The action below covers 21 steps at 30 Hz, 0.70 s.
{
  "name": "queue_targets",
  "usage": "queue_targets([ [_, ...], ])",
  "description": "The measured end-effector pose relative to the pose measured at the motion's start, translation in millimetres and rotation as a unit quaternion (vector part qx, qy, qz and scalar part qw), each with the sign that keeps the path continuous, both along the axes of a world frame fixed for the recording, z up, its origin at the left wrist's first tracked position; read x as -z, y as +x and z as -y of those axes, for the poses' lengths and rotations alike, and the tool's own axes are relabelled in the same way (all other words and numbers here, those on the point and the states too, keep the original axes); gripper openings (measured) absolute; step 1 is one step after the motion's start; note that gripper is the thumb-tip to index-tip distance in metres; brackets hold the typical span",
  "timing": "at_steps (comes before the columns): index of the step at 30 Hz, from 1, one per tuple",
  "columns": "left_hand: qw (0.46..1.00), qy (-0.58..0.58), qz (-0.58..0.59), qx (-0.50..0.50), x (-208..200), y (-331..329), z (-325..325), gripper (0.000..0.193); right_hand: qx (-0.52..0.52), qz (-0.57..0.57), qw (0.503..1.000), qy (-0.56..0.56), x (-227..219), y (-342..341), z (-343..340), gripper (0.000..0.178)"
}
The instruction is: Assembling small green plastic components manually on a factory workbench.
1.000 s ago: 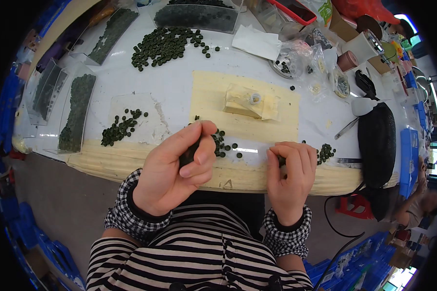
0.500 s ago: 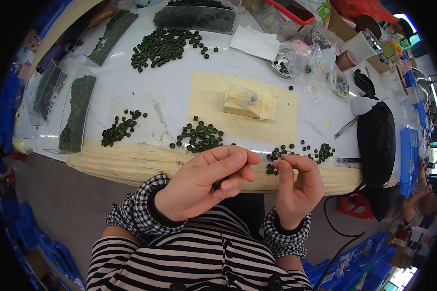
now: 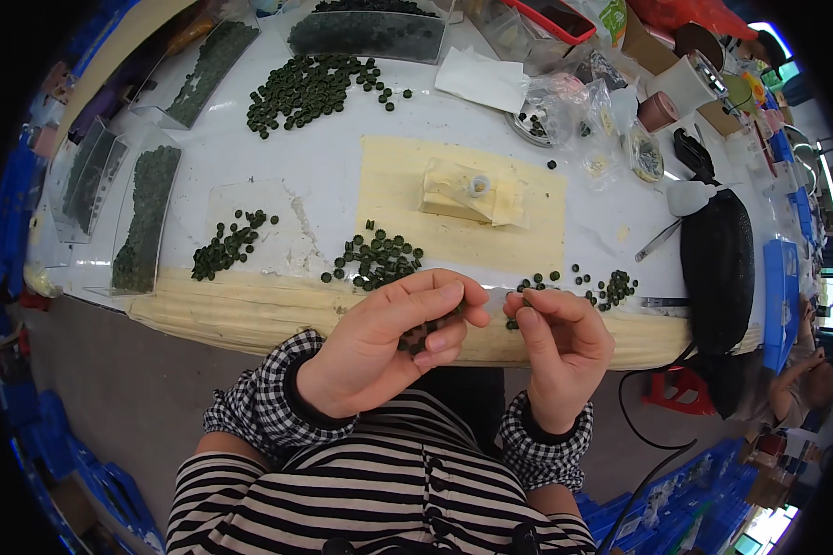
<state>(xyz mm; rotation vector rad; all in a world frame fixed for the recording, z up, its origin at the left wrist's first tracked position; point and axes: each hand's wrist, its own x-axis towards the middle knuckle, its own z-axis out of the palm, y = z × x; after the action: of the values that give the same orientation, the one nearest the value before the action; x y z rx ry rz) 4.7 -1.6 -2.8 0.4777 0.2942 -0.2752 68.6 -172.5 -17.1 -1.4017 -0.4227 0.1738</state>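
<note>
Near the table's front edge, my left hand is curled with its palm turned partly up. Several small dark green round pieces show inside its bent fingers. To the right, my right hand pinches a small dark green round piece between thumb and forefinger; the fingers cover most of it. A gap separates the two hands. Just beyond my left hand lies a loose heap of the same ridged pieces. A smaller scatter of pieces lies beyond my right hand.
A yellowish block with clear wrap and a small ring stands on a yellow sheet. More green pieces lie farther back, near clear trays. On the right are tweezers, a black pouch and a white tissue.
My right thumb and forefinger have come together around a piece. My left fingers have loosened a little, so more of the pieces inside show.
</note>
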Motion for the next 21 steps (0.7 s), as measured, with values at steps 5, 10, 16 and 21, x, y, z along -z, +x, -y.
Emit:
queue_targets([
  [5,1.000,-0.026,0.006,0.000,3.1,0.8,1.5,0.021,-0.017,-0.052,0.997,0.057,-2.0,-1.3,-0.7,0.017],
  [10,1.000,-0.026,-0.009,-0.001,1.3,0.6,1.9,0.025,-0.023,-0.075,0.995,0.063,-2.4,-0.6,-0.8,0.015],
  [16,0.999,-0.036,-0.006,-0.008,1.7,0.8,1.1,0.025,-0.026,-0.090,0.994,0.062,-4.8,-1.3,-2.4,0.014],
  [21,1.000,0.006,0.015,-0.003,1.8,0.4,1.8,0.021,-0.017,-0.083,0.994,0.067,-4.0,-2.0,-3.5,0.013],
])
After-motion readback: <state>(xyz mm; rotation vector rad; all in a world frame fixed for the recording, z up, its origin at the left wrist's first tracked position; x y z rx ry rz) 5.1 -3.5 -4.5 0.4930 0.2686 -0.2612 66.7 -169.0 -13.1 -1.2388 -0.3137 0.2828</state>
